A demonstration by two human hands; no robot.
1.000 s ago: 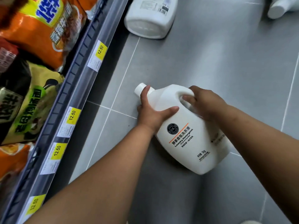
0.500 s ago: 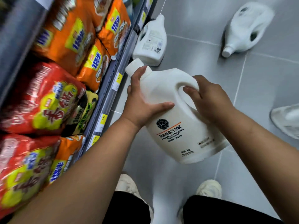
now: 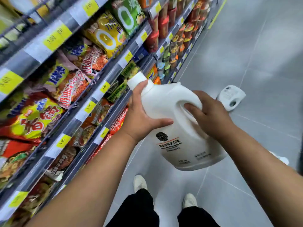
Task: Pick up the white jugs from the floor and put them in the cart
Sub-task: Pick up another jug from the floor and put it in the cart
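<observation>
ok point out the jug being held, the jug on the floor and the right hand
held jug (image 3: 170,145): head view, front label
floor jug (image 3: 230,95): head view, upturned white side
right hand (image 3: 211,115): head view, back of hand

Store shelves (image 3: 114,73) along the left, crammed with orange, red and yellow noodle packets (image 3: 37,118), yellow price tags (image 3: 89,106) on the rails, stacked cup noodles (image 3: 186,32) farther down the aisle, grey tiled floor (image 3: 262,54), yellow floor line (image 3: 218,12) beside the shelving
</observation>
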